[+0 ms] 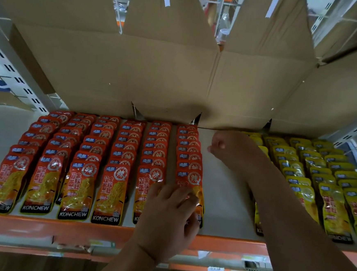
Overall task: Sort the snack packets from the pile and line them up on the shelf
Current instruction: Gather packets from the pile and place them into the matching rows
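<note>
Closest in, left hand [170,211] comes up from bottom centre & lies palm-down on the front of the red rows. Its fingers are spread and fairly straight, resting on the front packet of row 6 [188,179] and touching the front packet of row 5 [148,175] beside it; it's not gripping anything I can make out. All the red snack packets [78,170] sit in six rows running front to back on the left half of the shelf [222,192]. Each row is overlapped like tiles, labels up, "KONCHEW" along the btm edge of the front ones. Further back, right hand [220,143] reaches in from the lower right, forearm crossing over the nearest yellow row. It's near the back of the shelf, over the bare white strip between red row 6 and the yellows, fingers curled into a loose fist w/ nothing visible in it. On the right side the yellow snack packets [311,173] lie in several rows, same overlapped layout, leftmost row partly hidden by the arm. Along the shelf edge runs an orange front rail [38,227], w/ price tags [216,270] on the strip under it — too blurred to read. Behind the packets stand open cardboard boxes [156,73], flaps up, at the back of the shelf. Slotted grey uprights [14,69] frame the unit left & right.
</note>
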Demonstrator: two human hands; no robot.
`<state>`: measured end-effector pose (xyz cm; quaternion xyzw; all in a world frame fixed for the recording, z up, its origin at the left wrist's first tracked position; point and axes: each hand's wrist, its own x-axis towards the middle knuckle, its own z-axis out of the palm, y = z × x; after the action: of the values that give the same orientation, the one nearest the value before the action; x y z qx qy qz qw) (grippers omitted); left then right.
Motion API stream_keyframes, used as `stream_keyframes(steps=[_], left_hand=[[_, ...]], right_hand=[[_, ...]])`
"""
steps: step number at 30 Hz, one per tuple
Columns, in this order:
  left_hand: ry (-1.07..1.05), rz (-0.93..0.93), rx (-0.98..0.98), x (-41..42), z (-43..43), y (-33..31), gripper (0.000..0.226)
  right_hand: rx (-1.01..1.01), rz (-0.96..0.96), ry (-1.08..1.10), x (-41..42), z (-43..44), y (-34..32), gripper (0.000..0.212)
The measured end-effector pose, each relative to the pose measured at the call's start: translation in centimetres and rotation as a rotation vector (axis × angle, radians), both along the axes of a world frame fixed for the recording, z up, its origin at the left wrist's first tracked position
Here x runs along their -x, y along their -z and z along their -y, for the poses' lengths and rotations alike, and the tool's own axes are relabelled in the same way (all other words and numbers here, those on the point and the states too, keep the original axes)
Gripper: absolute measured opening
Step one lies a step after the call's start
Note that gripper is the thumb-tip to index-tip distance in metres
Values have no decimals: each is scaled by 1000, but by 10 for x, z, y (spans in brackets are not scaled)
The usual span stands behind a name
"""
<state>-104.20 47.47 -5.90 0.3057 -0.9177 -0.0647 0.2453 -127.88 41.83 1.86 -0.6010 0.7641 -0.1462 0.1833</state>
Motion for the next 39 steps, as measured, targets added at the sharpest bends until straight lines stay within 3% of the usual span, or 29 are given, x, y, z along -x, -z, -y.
stream_keyframes(steps=[8,14,20,29,39], left_hand=[[21,5,48,1,1,-1,28],[52,-116,24,34,-19,-11,32],[95,-87,-23,103,-51,-7,34],[-71,-74,-31,178,-74,-5,33],[-99,-8,5,181,-76,-1,29]], right_hand=[[133,38,243,22,-109,-4,4],[174,-16,301,52,-163,2,18],[266,3,313,84,-180,8,26],[223,-3,127,156,-157,13,23],[150,-42,-46,160,-70,2,19]])
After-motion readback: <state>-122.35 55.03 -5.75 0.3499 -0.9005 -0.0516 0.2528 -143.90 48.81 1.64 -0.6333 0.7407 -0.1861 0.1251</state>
